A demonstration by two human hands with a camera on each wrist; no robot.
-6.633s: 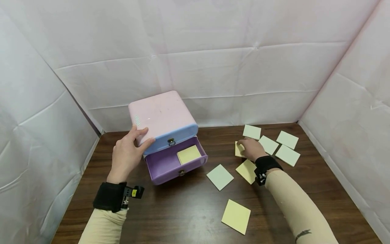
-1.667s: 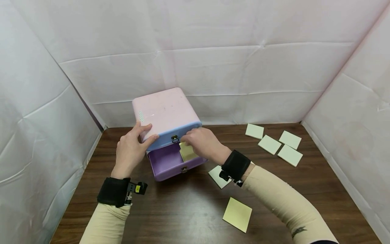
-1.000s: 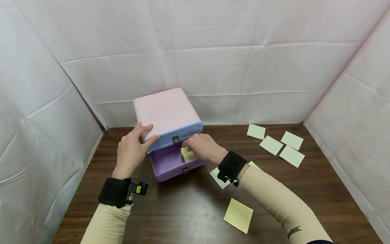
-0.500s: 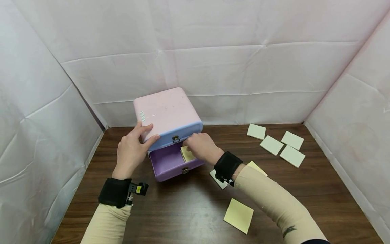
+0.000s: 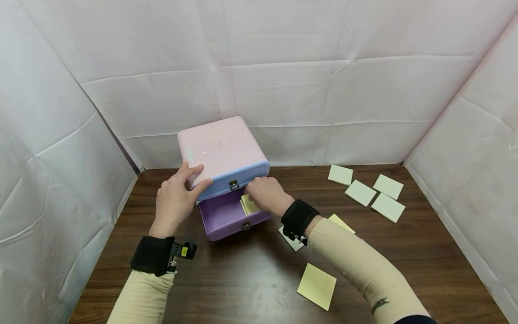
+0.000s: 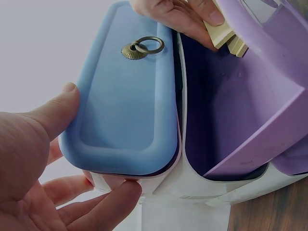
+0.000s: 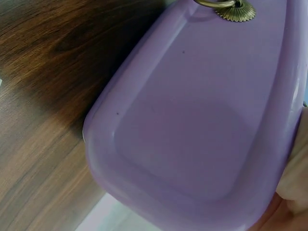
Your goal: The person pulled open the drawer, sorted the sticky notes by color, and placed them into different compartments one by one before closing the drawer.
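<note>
The right hand (image 5: pixel 265 194) reaches into the open purple drawer (image 5: pixel 226 216), its curled fingers (image 6: pixel 192 19) pinching a yellow sticky-note pad (image 5: pixel 248 204) at the pad's far edge, thumb on top. The pad sits in the drawer's right half, roughly square, one corner towards 6 o'clock, on top of another yellow pad. The left hand (image 5: pixel 174 200) rests at 9 o'clock of the drawer unit (image 5: pixel 220 150), thumb (image 6: pixel 53 113) and fingers loosely spread against the blue upper drawer (image 5: pixel 238 177), which is closed. Loose pads lie on the table (image 5: pixel 243 279): one yellow pad (image 5: pixel 317 285) at 5 o'clock, pale green pads (image 5: pixel 366 191) at 3 o'clock.
</note>
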